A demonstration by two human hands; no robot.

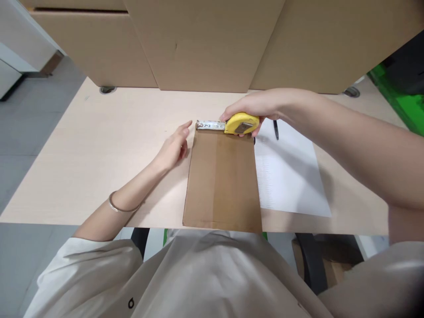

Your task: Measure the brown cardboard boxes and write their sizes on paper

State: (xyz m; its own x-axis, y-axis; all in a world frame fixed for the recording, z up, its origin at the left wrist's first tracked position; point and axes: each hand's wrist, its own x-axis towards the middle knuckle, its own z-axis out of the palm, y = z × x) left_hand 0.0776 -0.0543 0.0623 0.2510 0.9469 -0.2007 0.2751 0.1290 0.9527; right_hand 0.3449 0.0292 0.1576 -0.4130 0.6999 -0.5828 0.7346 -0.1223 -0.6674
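Observation:
A flat brown cardboard piece (pixel 222 181) lies on the light wooden desk (pixel 99 145) in front of me. My right hand (pixel 261 106) is closed around a yellow tape measure (pixel 241 123) at the cardboard's far edge. A short length of tape blade (pixel 210 126) sticks out to the left along that edge. My left hand (pixel 174 148) rests on the desk by the cardboard's far left corner, its fingers loosely stretched, one fingertip close to the blade's end hook. A bracelet sits on my left wrist.
A white sheet of paper (pixel 288 176) lies to the right of the cardboard, with a black pen (pixel 276 130) on its far end. Large cardboard panels (pixel 205 44) stand along the back of the desk. A green object (pixel 402 104) sits at the far right.

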